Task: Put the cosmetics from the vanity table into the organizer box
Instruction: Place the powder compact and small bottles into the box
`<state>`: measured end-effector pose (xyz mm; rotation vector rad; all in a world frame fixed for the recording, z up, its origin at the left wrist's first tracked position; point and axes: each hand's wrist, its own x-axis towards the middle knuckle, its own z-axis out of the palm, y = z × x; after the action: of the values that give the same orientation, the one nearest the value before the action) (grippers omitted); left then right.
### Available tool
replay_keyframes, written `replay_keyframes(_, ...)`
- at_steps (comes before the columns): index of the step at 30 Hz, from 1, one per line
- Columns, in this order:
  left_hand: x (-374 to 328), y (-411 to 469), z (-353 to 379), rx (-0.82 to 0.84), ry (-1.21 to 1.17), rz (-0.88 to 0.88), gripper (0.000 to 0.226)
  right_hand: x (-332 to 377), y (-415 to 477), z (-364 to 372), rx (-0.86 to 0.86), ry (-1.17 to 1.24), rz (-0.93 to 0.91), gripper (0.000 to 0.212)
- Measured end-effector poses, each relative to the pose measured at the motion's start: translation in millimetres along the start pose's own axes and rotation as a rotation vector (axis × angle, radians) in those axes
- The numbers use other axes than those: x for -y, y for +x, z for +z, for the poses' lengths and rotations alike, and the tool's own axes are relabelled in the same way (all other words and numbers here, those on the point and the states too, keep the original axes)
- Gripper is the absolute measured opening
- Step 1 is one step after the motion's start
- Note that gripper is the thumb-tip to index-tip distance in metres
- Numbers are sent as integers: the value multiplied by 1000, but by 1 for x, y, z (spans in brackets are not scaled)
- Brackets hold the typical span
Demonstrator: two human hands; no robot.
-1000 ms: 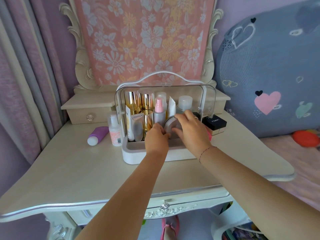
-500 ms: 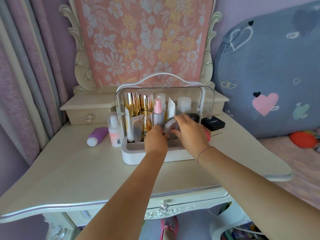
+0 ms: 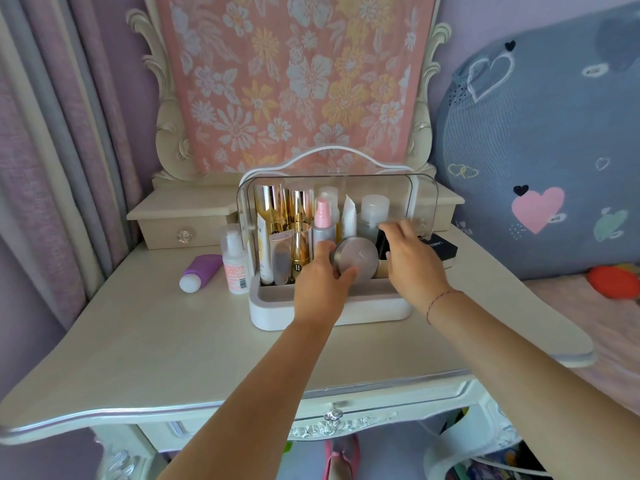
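One cream vanity table (image 3: 145,341) fills the lower half of the frame. At its centre stands the organizer box (image 3: 332,311), a white tray under a raised clear lid, its back row packed with gold bottles, a pink spray and white tubes.

The left hand (image 3: 320,289) reaches into the front of the box and pinches the round silver compact (image 3: 358,258) at its lower left edge, thumb low and fingers on the rim. The compact stands tilted on edge in the front middle of the box. The right hand (image 3: 414,265) hovers just right of it, fingers loosely spread, holding nothing I can see.

The compact looks stiff, light and smooth, so its face is probably slippery. The rim seems the surer hold, though a hard squeeze might pop a hinged lid.

Left of centre, outside the box, a white bottle (image 3: 235,268) stands just beside the box wall, with a purple tube (image 3: 201,273) lying on its side next to it. A black carton (image 3: 441,249) sits at the box's right rear.
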<state>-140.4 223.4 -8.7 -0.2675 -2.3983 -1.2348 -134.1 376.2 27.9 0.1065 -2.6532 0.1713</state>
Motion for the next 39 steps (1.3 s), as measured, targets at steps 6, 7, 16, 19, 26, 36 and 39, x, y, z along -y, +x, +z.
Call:
replay_keyframes(6,5,7,-6,10,-57,-45,29,2,6,-7,30,57,25,45)
replay_keyframes(7,5,7,-7,-8,-48,-27,27,2,7,-8,37,66,27,44)
replay_keyframes(16,8,2,-4,-39,-37,68,38,6,2,-3,22,224,62,36)
replay_keyframes(19,8,2,-4,-15,22,139,39,5,2,-1,25,255,61,37)
replay_keyframes(26,9,-25,-26,-80,-218,54,33,1,1,1,-5,240,18,39)
replay_keyframes(36,24,-72,-63,-474,-386,-12,26,25,0,3,-228,79,5,27)
replay_keyframes(39,24,-69,-59,-346,-341,-32,26,38,5,4,-103,144,74,22)
